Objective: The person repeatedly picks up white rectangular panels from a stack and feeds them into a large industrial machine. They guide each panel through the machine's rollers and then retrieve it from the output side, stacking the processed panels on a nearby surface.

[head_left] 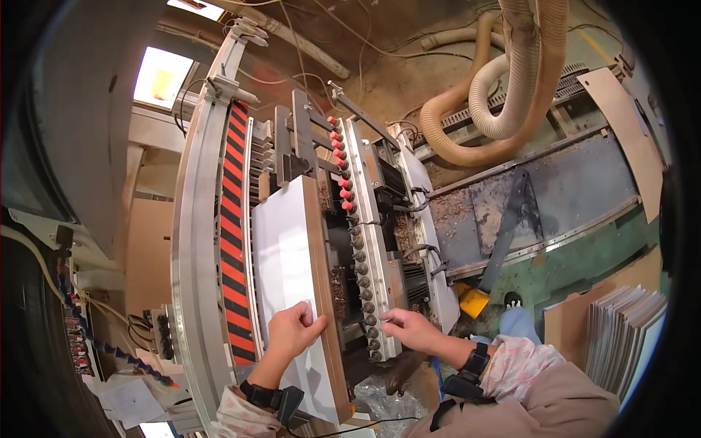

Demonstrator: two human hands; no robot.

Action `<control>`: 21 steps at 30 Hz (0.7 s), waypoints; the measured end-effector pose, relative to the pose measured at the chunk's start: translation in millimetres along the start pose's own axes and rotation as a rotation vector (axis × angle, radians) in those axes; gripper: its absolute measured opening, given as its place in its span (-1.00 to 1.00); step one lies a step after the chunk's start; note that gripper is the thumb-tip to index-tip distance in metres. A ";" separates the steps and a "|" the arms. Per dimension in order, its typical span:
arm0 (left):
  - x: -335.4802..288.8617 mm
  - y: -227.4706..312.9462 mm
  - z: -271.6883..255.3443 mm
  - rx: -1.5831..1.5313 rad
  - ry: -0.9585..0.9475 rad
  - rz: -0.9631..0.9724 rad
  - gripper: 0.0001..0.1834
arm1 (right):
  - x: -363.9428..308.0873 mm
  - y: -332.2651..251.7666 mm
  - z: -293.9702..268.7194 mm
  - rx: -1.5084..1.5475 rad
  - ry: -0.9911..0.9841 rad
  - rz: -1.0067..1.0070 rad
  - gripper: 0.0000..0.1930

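A long white panel (281,226) with a brown edge lies lengthwise on the machine, just left of the knob rail. My left hand (293,330) is over the near part of this panel, its fingers curled in and the thumb close to the brown edge. Whatever those fingers hold, if anything, is hidden. My right hand (415,330) reaches in from the right with its fingers bent and drawn together at the near part of the rail (374,255). Red knobs (340,164) and black knobs (363,281) line this rail. Contact between the right fingertips and a black knob cannot be made out.
A red-and-black striped guard (234,241) runs along the left. Ribbed hoses (504,102) hang at the back right. Right of the machine are a dusty grey bed (577,182), a yellow-ended bar (475,301) and stacked panels (621,328). Clear plastic (391,400) lies near me.
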State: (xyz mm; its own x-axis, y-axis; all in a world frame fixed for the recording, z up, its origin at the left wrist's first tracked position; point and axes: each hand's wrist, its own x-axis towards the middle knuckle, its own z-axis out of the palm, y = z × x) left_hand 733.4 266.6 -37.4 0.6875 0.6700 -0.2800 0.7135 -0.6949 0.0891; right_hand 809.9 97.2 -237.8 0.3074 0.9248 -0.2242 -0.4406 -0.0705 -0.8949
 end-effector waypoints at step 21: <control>-18.5 -28.8 -53.6 -0.661 0.067 -0.048 -0.71 | 115.8 -73.8 70.7 0.214 -0.002 -0.018 -0.42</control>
State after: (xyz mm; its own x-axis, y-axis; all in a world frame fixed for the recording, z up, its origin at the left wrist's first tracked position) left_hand 707.4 288.2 16.4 0.6450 0.7254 -0.2403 0.6613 -0.3722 0.6513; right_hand 818.4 236.0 -170.5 0.3150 0.9259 -0.2083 -0.6042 0.0264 -0.7964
